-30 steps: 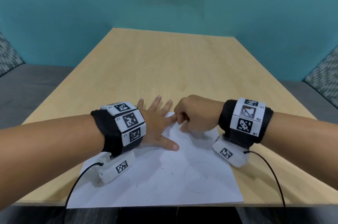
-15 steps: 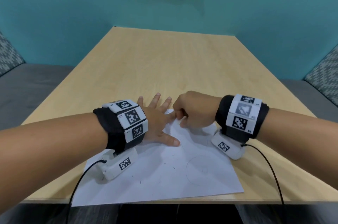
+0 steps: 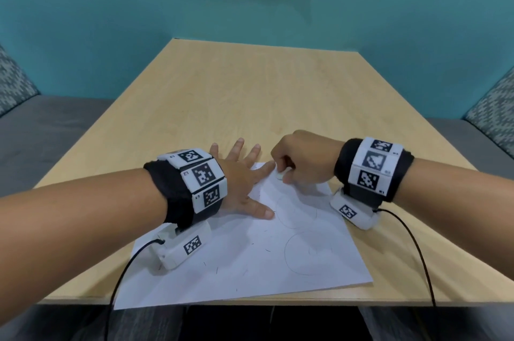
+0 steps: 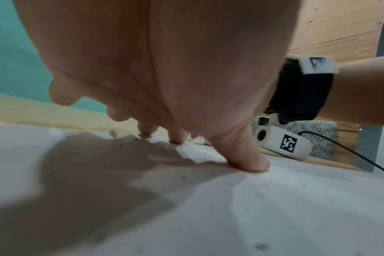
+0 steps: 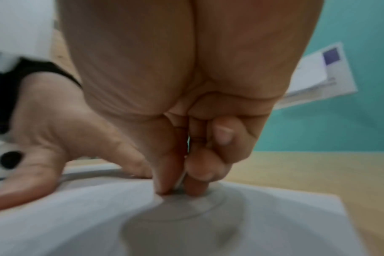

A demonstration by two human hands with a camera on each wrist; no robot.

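Since a second ago the right hand [image 3: 303, 165] has slid toward 12 o'clock, pinching a small white eraser [image 3: 280, 174] on the white paper sheet [image 3: 250, 271]. I judge one pencil circle [image 3: 296, 210] half-erased and another circle [image 3: 308, 254] at 5 o'clock untouched. Left wrist: left hand [image 4: 164, 69] flat, pinning the sheet. Right wrist: fingertips [image 5: 164, 187] clamp the eraser.

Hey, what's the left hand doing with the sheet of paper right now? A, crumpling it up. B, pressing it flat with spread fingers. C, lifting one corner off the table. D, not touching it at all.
B: the left hand lies flat on the sheet of paper with its fingers spread, while the right hand pinches a small white eraser against it.
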